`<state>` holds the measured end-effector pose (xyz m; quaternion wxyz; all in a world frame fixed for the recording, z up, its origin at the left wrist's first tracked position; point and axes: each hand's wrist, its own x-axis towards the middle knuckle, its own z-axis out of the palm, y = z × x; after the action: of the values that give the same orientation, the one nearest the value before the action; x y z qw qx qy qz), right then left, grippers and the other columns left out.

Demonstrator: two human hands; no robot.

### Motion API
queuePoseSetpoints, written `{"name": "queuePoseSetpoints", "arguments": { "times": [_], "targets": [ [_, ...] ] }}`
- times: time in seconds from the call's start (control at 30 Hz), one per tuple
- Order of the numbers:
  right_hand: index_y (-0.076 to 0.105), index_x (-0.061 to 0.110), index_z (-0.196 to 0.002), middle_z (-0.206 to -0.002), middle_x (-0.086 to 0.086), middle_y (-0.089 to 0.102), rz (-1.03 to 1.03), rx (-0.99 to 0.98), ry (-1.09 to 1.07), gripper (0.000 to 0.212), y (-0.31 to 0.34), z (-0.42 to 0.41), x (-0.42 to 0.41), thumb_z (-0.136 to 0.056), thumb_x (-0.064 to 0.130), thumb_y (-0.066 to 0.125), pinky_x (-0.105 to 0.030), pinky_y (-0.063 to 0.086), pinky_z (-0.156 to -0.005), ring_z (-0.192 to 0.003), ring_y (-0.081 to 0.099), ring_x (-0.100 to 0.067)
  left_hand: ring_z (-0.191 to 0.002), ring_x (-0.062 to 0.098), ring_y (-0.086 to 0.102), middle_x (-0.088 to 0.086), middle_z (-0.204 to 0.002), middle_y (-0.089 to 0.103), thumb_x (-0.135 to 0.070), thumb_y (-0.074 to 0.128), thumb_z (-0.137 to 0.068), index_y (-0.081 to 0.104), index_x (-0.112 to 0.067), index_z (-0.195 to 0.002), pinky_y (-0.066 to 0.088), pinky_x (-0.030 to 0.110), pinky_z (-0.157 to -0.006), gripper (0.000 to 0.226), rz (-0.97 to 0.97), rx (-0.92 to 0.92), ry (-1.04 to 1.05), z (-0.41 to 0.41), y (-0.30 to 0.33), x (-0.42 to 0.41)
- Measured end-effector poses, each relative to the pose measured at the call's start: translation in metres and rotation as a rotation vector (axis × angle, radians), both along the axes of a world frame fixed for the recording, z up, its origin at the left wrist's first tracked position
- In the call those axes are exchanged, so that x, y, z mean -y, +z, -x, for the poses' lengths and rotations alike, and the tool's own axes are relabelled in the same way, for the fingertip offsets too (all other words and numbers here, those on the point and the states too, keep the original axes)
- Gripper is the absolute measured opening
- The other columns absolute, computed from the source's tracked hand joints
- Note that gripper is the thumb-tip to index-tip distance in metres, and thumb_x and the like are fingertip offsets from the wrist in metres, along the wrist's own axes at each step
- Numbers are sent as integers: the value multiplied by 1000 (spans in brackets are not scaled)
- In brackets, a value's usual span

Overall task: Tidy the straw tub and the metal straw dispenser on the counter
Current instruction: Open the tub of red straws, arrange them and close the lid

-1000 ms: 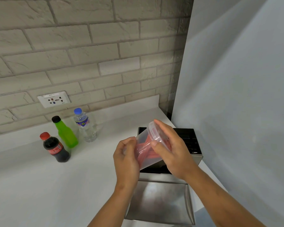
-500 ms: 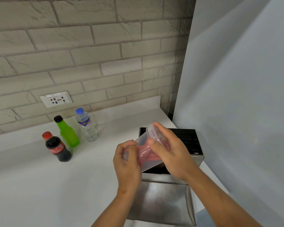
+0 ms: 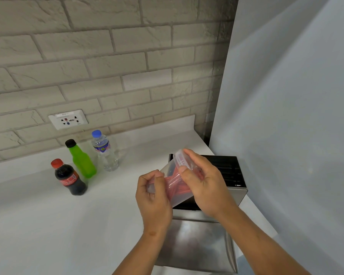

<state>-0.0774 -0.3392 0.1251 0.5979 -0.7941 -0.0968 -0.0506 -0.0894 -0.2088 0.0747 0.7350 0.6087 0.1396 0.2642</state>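
Note:
A clear plastic straw tub [image 3: 176, 187] with red straws inside is tilted on its side above the metal straw dispenser [image 3: 232, 175]. My left hand [image 3: 154, 195] grips the tub's base end. My right hand [image 3: 204, 183] is closed over its lidded top end, thumb across the rim. The dispenser is a steel box with an open dark top holding black straws. Its flat steel lid [image 3: 199, 243] lies open toward me. Both hands hide much of the tub.
Against the brick wall at the left stand a cola bottle [image 3: 70, 177], a green bottle [image 3: 80, 159] and a water bottle [image 3: 104, 151]. A wall socket [image 3: 68, 119] is above them. A grey wall panel [image 3: 286, 116] closes off the right side.
The tub and both hands stay above the dispenser with only a slight shift. My left hand has curled a little more around the tub's base.

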Motion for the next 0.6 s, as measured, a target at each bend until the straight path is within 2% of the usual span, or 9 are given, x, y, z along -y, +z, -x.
{"name": "queuePoseSetpoints", "arguments": {
  "times": [0.1,0.2,0.23,0.27,0.33,0.37,0.47,0.53,0.6],
  "targets": [
    [56,38,-146,-141,23,59,47,-52,-58,72,2,0,-1,-79,66,60,-14,46,-104,-126,54,12,-85,11,72,-1,-91,77,-48,59,-85,71,-21,-91,55,18,-75,30,9,-12,-30,-2,0,-1],
    [50,41,-150,-145,27,56,17,-116,3,81,6,-2,7,-79,80,60,-17,42,-108,-131,52,13,-85,8,72,-8,-89,77,-53,59,-79,74,-28,-86,52,13,-68,30,62,-105,-48,-6,3,-5],
    [53,45,-147,-142,29,58,-46,-147,30,78,8,-3,11,-80,84,56,-20,43,-109,-130,54,12,-84,8,73,-8,-89,78,-57,58,-78,75,-31,-84,53,17,-67,32,86,-144,-55,-8,4,-6],
    [61,50,-137,-133,29,65,-121,-168,51,64,9,-3,14,-83,83,53,-21,49,-106,-123,60,10,-81,7,73,-8,-87,78,-60,57,-78,75,-33,-82,54,21,-68,33,116,-175,-63,-9,6,-7],
    [75,53,-109,-105,20,78,-213,-238,39,29,9,-5,18,-95,65,52,-25,61,-83,-98,72,-1,-77,4,73,-9,-84,78,-60,56,-80,76,-34,-81,53,28,-70,33,157,-197,-93,-8,9,-10],
    [78,48,-103,-95,12,79,-229,-285,17,25,10,-5,18,-100,54,54,-26,61,-70,-88,73,-8,-78,2,73,-10,-86,78,-59,55,-81,76,-34,-83,53,26,-70,33,140,-190,-113,-6,10,-10],
    [82,28,-94,-73,0,70,-270,-379,-56,31,2,-8,22,-107,33,54,-28,50,-51,-64,62,-15,-94,-2,71,-14,-100,77,-50,53,-93,77,-34,-97,54,13,-74,29,-76,-120,-175,1,10,-12],
    [80,18,-89,-64,-3,61,-290,-378,-88,34,2,-10,24,-107,31,54,-29,49,-47,-54,55,-14,-113,1,68,-14,-116,76,-42,50,-102,75,-32,-112,53,14,-88,29,-186,-59,-213,5,13,-15],
    [77,11,-84,-60,-7,53,-306,-357,-109,37,4,-13,23,-106,32,55,-30,51,-46,-48,49,-14,-124,6,64,-15,-129,72,-49,46,-106,69,-29,-129,49,13,-95,38,-248,55,-314,7,23,-15]
  ]
}}
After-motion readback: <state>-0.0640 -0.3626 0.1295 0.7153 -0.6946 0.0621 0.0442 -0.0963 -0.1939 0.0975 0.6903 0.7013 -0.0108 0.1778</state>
